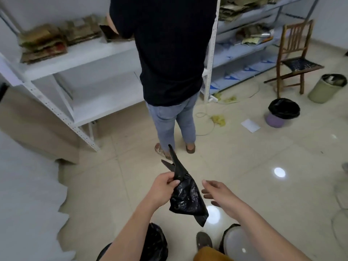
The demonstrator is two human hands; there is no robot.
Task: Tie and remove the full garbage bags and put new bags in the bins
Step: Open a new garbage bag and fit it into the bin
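Over the shiny tile floor (244, 166), the left hand (162, 187) pinches a new bag (186, 196) near its top. It is thin black plastic, crinkly and shiny, still folded into a long flat shape with pointed ends. One point sticks up and one hangs down. The right hand (216, 194) is just beside the bag, not touching it. Its fingers are loose and spread, and it holds nothing.

Down by the person's feet sits a full bag (156, 243), black and lumpy. Beside the feet on the right is a round bin (239, 242) with a smooth pale inside and a dark rim.

Farther off, on the right, a small purple bin (275, 120) has a black bag (284, 108) puffed over its top. Near it stands a round green bin (323, 90), and behind that a wooden chair (295, 57) with thin slats. A flat white paper (250, 125) lies on the tiles.

Another person in a dark shirt (169, 53) stands at the white metal shelves (79, 59), where blurry brown stacks lie.
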